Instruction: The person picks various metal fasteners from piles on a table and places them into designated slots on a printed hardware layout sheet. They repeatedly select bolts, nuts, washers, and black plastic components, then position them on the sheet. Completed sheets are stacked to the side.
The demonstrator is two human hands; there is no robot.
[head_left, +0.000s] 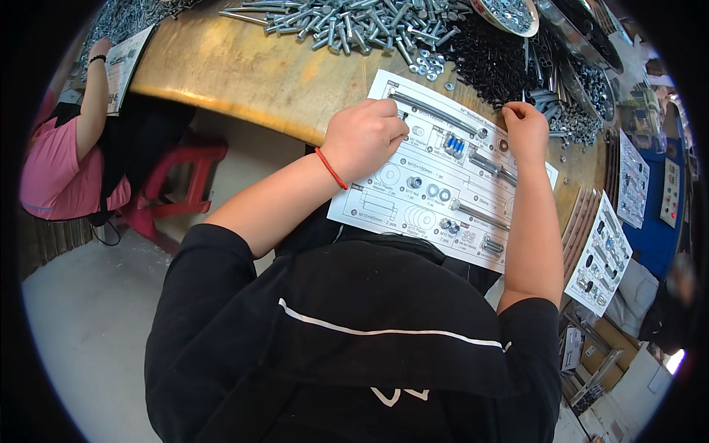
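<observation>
A white printed sheet (354, 199) with pictures of hardware lies at the table edge in front of me. On it rest long bolts (436, 112), a group of bolts with blue bands (453, 145), nuts (416, 181) and washers (438, 193). My left hand (363, 139), with a red cord at its wrist, is closed over the upper left of the sheet. A small black screw (405, 116) shows at its fingertips. My right hand (529, 131) is at the sheet's upper right, beside a pile of small black screws (491, 63). Its thumb and finger are pinched; what they hold is hidden.
Silver bolts (347, 26) are heaped along the far side, with loose nuts (427, 66) beside them. A bowl of small parts (509, 15) and metal tubes (546, 100) stand far right. Stacked boards with filled sheets (602, 255) are right. A person in pink (63, 166) works left, near a red stool (193, 173).
</observation>
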